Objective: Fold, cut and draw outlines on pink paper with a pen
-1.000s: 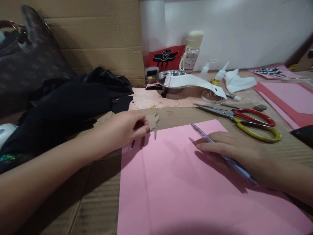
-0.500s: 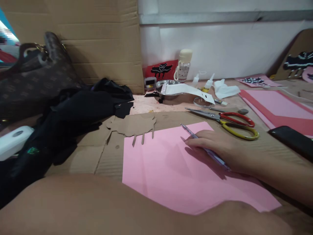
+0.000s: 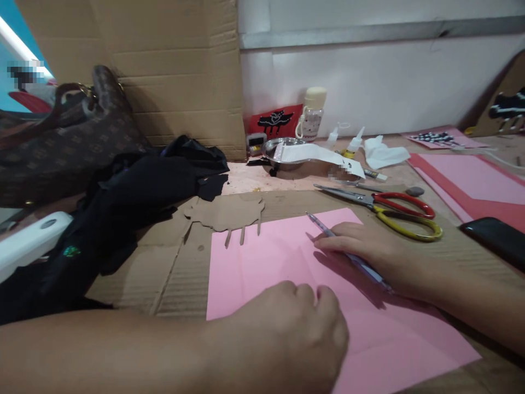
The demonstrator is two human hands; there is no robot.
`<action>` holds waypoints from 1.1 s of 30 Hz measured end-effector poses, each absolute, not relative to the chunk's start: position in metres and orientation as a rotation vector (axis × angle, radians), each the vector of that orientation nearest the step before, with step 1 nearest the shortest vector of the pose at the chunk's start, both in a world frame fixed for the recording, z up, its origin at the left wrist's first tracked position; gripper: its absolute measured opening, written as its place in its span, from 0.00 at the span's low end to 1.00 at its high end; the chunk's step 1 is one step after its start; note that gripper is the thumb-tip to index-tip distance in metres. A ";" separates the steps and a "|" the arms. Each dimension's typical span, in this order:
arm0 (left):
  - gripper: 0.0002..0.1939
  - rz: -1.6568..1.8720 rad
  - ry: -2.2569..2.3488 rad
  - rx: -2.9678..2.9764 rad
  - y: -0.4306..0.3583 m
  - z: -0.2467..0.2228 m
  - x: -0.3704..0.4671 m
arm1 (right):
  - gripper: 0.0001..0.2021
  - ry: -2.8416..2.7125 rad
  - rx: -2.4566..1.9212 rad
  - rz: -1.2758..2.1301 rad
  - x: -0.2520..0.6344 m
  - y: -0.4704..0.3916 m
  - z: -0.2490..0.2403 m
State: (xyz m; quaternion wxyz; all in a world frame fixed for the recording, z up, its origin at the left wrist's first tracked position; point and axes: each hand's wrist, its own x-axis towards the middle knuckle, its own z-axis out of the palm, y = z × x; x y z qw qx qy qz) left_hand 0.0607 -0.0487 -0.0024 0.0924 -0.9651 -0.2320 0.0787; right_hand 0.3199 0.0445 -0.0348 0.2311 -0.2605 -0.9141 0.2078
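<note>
My right hand (image 3: 365,249) is closed round a slim pale purple pen (image 3: 356,260), its tip pointing up and left, away from me. That hand rests on a sheet of pink paper (image 3: 254,268) lying on cardboard. Nearer to me, my left hand (image 3: 295,334) is curled into a fist over the paper, its fingertips hidden beneath it. A cardboard cutout (image 3: 225,212) with thin strips along its lower edge overlaps the paper's top left corner. Beyond my right hand lie scissors (image 3: 375,205) with one red and one yellow handle, blades apart.
Black cloth (image 3: 143,186) and a brown handbag (image 3: 74,150) fill the left side. A metal bowl (image 3: 268,149), a bottle (image 3: 315,112) and a glue bottle (image 3: 353,145) stand at the back. Pink and red sheets (image 3: 476,189) and a black case (image 3: 492,238) lie to the right.
My left hand has come into view over the paper; before, the forearm crossed the bottom edge. The view has shifted slightly. My right hand keeps the pen in about the same place.
</note>
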 end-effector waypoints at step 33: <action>0.26 -0.195 -0.753 -2.794 -0.038 -0.024 0.040 | 0.17 -1.428 -0.885 1.753 0.222 0.072 -0.016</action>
